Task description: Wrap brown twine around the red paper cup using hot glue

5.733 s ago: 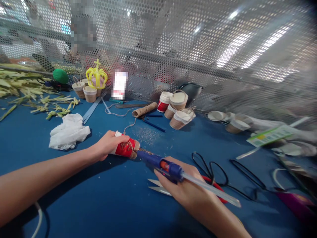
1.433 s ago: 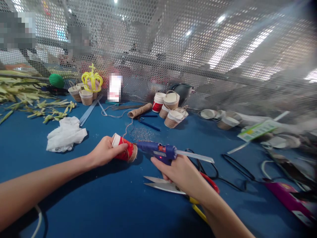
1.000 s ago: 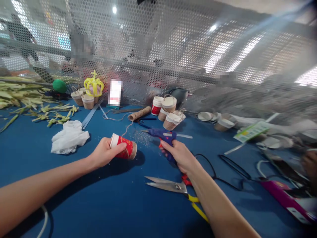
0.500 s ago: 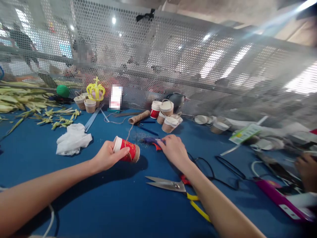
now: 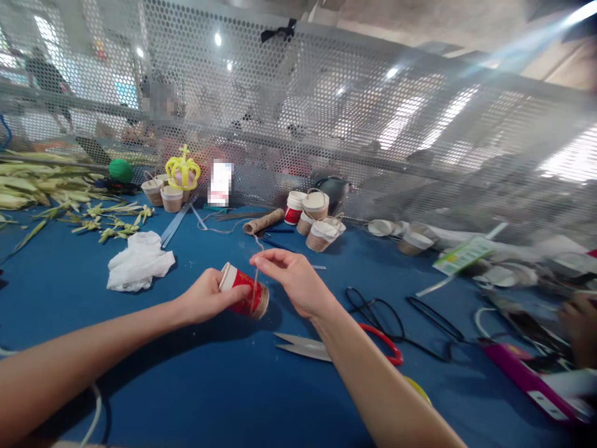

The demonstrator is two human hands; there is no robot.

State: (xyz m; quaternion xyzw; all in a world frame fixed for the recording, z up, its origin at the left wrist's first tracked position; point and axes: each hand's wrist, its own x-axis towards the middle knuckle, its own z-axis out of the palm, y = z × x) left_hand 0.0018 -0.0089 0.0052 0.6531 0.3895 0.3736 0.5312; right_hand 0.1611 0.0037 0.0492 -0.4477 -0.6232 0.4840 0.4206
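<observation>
Red and white, a paper cup point(image 5: 245, 281) sits tilted in the grip of the left hand point(image 5: 205, 295), thumb pressed across its printed side, fingers out of sight behind; from my remote seat I see its white rim beside the knuckles and its brown base point(image 5: 263, 301) past the thumb's tip. Just right of the cup, the right hand point(image 5: 291, 277) pinches twine point(image 5: 255, 285) between thumb and fingertips, the strand running down against the cup's red wall. I trace it beyond the cup to a brown roll point(image 5: 263, 221). Nearer me and right of the cup, scissors point(image 5: 305, 348) lie partly under the right forearm point(image 5: 373, 367). Left of the cup rests a crumpled white cloth point(image 5: 140, 261); beyond it, to the right, small buckets point(image 5: 319, 238) stand clustered. Far right of the cup, I spot another person's hand point(image 5: 578, 320) near a purple case point(image 5: 525, 376).
</observation>
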